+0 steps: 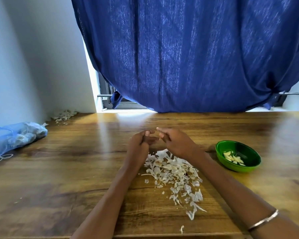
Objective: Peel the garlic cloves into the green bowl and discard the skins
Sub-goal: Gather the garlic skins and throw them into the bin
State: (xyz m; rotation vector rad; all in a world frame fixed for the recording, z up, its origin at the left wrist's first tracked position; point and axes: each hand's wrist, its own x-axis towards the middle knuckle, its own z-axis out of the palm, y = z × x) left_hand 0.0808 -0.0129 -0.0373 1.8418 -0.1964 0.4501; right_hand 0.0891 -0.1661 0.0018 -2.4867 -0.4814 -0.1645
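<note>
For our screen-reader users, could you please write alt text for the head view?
Two hands, left hand and right hand, meet above a pile of garlic skins on a wooden table. A green bowl with peeled cloves sits to the right.

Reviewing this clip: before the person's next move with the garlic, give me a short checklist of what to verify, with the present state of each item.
1. Green bowl within reach of the right hand: ok, it sits on the table just to that side.
2. Bowl already holds peeled cloves: ok, several pale pieces lie inside.
3. A clove held between the hands: cannot tell, the left hand and right hand meet fingertip to fingertip, but what they hold is too small to make out.
4. Skins discarded: not ok, a loose pile of skins lies on the table under the forearms.
5. More garlic available: cannot tell, the blue mesh bag lies at far left, contents unclear.
</note>
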